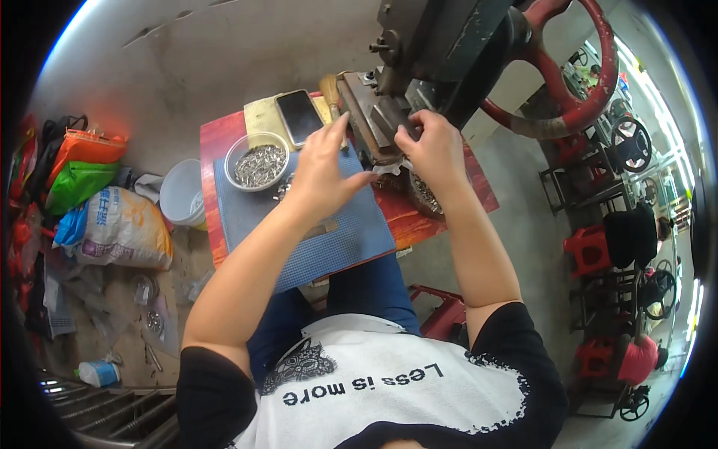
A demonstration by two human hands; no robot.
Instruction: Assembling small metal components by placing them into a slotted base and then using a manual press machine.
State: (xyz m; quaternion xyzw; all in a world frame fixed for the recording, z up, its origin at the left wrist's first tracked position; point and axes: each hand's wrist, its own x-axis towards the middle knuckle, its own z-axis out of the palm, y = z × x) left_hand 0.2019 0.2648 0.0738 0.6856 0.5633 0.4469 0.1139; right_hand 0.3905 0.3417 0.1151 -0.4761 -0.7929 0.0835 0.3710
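Observation:
My left hand [323,176] hovers over the blue mat [351,236], thumb and fingers apart, with nothing visible in it. Beside it, a round clear tub [229,166] holds many small silvery metal parts [262,166]. A few loose pieces [283,188] lie on the mat next to the tub. At the bed of a dark hand press [430,41], my right hand [435,146] has its thumb and fingers curled together close to the metal tooling [385,120]. What they pinch, if anything, is hidden. Under my right wrist, another container of small parts [425,196] is partly covered.
A phone [299,117] lies on a yellow cloth [260,116] near a brush [329,88]. The press's red handwheel [550,71] stands at upper right. Left on the floor are a white bucket [179,183] and a filled sack [123,232]. Red stools [587,251] and people are far right.

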